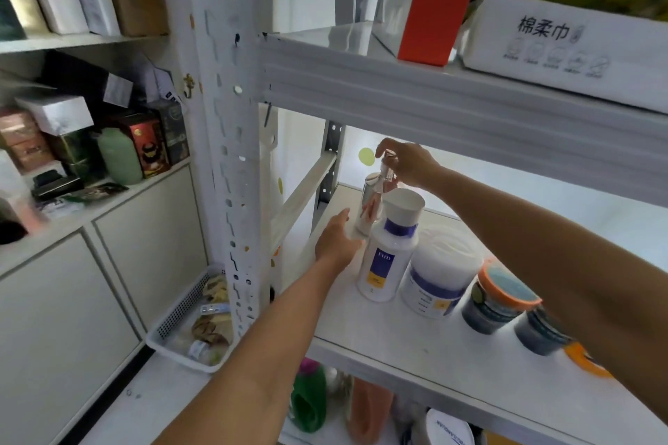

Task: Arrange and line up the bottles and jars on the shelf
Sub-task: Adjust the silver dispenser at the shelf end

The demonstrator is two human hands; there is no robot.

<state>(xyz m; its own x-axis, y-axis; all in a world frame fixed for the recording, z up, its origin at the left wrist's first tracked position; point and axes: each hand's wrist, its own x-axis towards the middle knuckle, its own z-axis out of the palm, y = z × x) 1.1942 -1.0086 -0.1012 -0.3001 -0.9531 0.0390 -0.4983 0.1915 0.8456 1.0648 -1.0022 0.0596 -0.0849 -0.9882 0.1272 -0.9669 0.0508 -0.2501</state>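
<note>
On the white middle shelf (390,343) a row runs toward me: a clear pump bottle (370,206) at the far left, a tall white bottle (388,256) with a purple band, a squat white tub (439,275), a dark jar (497,300) with an orange-rimmed lid, and another dark jar (542,332) partly hidden by my right forearm. My right hand (405,163) pinches the pump head of the clear bottle. My left hand (338,238) wraps around that bottle's base, fingers touching it.
A white beam with an orange box (439,0) and a white tissue pack (564,47) hangs just above my hands. A perforated white upright (231,141) stands left. A basket of packets (200,318) sits below left; a green bottle (309,397) stands on the lower shelf.
</note>
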